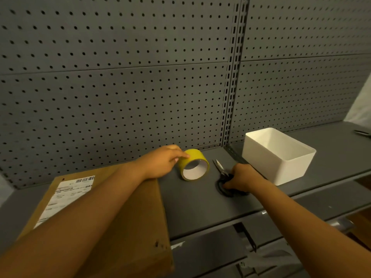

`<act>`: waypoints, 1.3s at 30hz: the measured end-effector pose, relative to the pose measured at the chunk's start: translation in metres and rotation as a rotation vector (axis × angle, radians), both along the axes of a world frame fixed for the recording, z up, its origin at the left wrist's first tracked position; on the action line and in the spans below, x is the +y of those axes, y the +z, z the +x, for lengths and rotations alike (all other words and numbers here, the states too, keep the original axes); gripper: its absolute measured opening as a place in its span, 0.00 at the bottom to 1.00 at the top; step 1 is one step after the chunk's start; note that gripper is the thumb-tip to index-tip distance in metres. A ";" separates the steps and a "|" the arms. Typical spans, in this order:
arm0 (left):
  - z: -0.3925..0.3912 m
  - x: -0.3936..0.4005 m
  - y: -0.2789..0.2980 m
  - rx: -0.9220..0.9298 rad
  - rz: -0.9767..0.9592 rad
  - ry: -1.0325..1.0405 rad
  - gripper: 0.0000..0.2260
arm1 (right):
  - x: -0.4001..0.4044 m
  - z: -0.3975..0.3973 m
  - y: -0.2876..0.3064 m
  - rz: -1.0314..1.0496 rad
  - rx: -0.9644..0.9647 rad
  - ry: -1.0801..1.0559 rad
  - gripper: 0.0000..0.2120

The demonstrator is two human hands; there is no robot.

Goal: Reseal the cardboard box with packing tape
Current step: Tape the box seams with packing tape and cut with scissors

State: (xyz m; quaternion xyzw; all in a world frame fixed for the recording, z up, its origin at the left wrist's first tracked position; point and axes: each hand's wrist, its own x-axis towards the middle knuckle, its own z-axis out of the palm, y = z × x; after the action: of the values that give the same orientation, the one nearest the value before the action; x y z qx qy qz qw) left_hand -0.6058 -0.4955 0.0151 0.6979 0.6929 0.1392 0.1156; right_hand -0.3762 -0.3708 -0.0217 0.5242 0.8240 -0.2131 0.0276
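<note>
Here the grey shelf [196,205] carries everything, and the cardboard box [128,217] lies flat at its left end with a shipping label [66,195] on top. No fresh tape shows on the box, so I judge the step is only fetching the tools. The left hand [160,163] curls its fingers over the yellow tape roll [193,164], just beside the box. The right hand [241,177] grips the handles of the scissors [221,173]. Next, a free tape end must be found and laid on the box seam.

Single head-worn view, angled forward and down, close over grey shelf [192,203]; pegboard [120,77] directly ahead
</note>
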 end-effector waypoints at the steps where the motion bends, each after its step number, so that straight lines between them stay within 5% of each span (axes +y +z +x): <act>1: -0.003 0.000 0.000 0.001 -0.007 -0.018 0.18 | -0.001 0.000 0.000 -0.011 0.013 -0.019 0.21; 11: -0.037 0.014 -0.005 -0.047 -0.051 -0.235 0.21 | -0.039 -0.012 0.006 -0.114 0.356 -0.237 0.19; 23: -0.059 0.030 -0.025 -0.335 -0.002 -0.417 0.16 | -0.111 -0.015 -0.004 0.004 0.660 -0.394 0.21; 29: -0.063 0.035 -0.026 -0.467 -0.030 -0.371 0.15 | -0.130 -0.014 0.016 -0.149 0.691 -0.297 0.29; 39: -0.065 0.038 -0.032 -0.605 -0.092 -0.372 0.15 | -0.145 -0.023 0.034 -0.515 0.603 -0.131 0.20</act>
State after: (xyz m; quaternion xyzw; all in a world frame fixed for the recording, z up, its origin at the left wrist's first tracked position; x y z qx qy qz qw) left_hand -0.6713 -0.4575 -0.0173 0.7334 0.4938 0.2848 0.3704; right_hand -0.3992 -0.5162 0.0123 0.4653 0.6797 -0.5584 -0.0986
